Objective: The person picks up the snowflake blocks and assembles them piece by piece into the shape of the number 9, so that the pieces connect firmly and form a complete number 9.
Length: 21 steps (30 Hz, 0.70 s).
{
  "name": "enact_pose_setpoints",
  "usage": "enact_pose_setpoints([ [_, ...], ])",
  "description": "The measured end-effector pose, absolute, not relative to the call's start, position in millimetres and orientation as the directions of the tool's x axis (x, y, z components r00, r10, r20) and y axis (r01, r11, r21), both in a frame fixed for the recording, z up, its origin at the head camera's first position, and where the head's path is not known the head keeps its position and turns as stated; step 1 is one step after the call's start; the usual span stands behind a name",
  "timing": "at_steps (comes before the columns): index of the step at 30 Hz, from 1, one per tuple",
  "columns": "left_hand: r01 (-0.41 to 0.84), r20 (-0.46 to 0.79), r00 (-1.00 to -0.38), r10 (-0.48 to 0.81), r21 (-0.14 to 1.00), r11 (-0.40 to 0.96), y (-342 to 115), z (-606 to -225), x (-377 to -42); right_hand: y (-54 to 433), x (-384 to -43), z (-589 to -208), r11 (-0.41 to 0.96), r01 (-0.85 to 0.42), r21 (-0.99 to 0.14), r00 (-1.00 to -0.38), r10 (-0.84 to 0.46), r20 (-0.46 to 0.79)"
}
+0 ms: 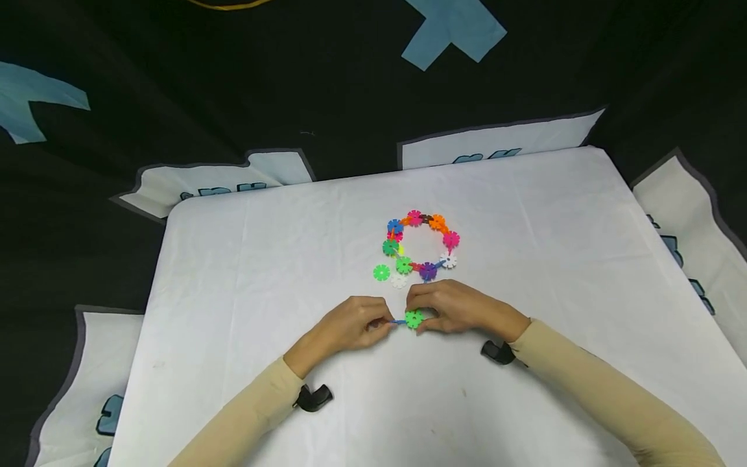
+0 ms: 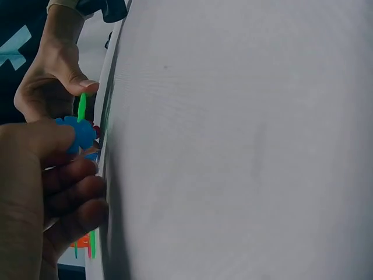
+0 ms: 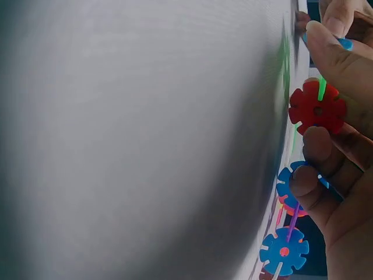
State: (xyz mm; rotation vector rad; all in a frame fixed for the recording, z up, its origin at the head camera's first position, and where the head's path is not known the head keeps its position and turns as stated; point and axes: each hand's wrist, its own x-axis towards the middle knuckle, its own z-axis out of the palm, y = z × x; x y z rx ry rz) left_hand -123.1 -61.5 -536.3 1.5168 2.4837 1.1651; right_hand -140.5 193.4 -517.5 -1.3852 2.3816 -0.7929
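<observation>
My left hand (image 1: pixel 357 322) pinches a blue notched plastic disc (image 2: pixel 81 133) between thumb and fingers. My right hand (image 1: pixel 452 306) holds a green notched disc (image 1: pixel 414 319), which meets the blue one edge to edge at right angles. In the right wrist view a red disc (image 3: pixel 317 111) sits against the green one, partly behind the fingers. A ring of interlocked coloured discs, with a purple disc (image 1: pixel 428 271) on its near side, lies just beyond the hands. Whether the held pieces connect to that ring is hidden by my right hand.
A loose green disc (image 1: pixel 382 272) and a white disc (image 1: pixel 399 281) lie at the ring's near left. All of it rests on a table with a white cloth (image 1: pixel 280 259). Dark curtains (image 1: pixel 262 97) hang behind the table's far edge.
</observation>
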Motion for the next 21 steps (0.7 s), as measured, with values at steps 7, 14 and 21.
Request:
enact_pose_setpoints([
  [7, 0.766, 0.312, -0.537, 0.784, 0.57, 0.298, -57.5, -533.1, -121.2, 193.6, -142.1, -518.7, 0.382, -0.727, -0.57, -0.5, -0.864, 0.059],
  [14, 0.724, 0.283, -0.578, 0.765, 0.611, 0.32, -59.0, -537.1, -116.5, 192.5, -144.3, -519.7, 0.362, -0.72, -0.592, -0.493, -0.867, 0.069],
  [21, 0.688, 0.282, -0.611, 0.739, 0.651, 0.321, -55.9, -539.9, -115.5, 191.8, -146.7, -517.4, 0.368, -0.708, -0.603, -0.504, -0.861, 0.065],
])
